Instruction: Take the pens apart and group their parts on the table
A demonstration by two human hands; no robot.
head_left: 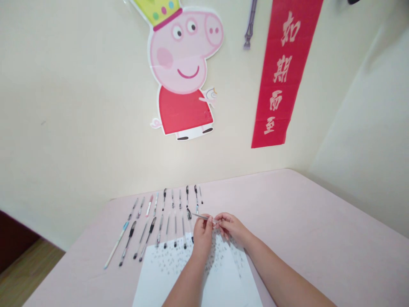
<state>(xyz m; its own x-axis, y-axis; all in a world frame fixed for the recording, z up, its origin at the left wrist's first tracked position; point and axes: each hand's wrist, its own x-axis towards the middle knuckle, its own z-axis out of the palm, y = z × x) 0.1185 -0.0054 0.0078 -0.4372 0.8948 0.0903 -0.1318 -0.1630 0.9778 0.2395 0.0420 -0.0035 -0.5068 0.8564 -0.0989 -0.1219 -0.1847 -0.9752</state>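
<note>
My left hand point(202, 233) and my right hand point(230, 226) meet over the far edge of a white sheet of paper point(179, 277) covered in small scribbles. Both are closed in a pinch on one thin pen part point(201, 216), a slim refill-like rod whose tip points left. Just beyond the fingers, two rows of pens point(153, 226) lie side by side on the pink table point(303, 230), with shorter pen pieces point(179, 198) in the far row.
A cream wall rises right behind the table, bearing a cartoon pig cutout point(183, 72) and a red banner point(283, 72) with white characters. The table's left edge drops to a wooden floor point(22, 273).
</note>
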